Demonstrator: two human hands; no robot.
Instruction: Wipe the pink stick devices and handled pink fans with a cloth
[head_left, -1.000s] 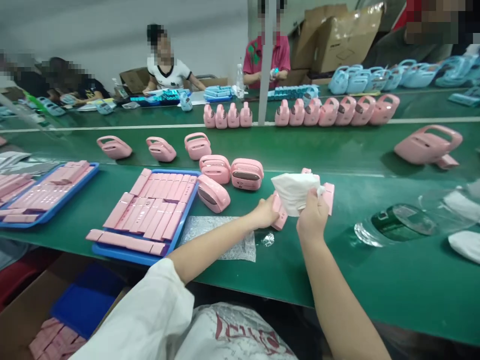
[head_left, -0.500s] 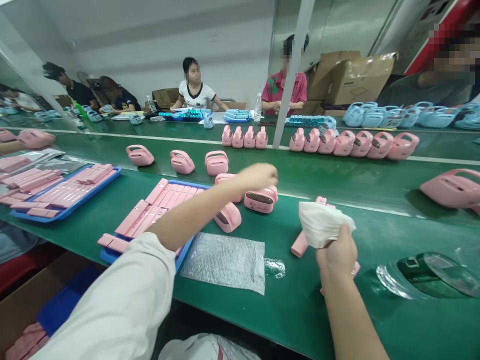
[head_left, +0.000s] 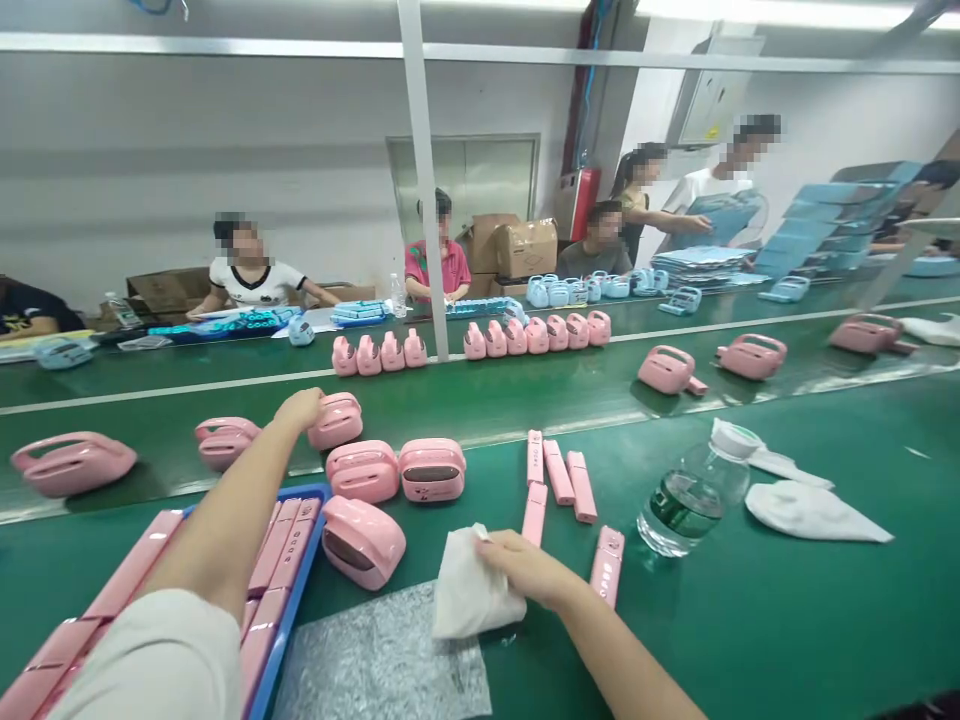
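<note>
Just at left grip (head_left: 298, 410), pink handled case (head_left: 337, 426)

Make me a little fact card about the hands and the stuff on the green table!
Left hand: at a handled pink case; grip hidden
Right hand: holding a white cloth
Blue tray: holds pink bars
Plastic sheet: beside the tray
Bottle: clear, green label, white cap
</note>
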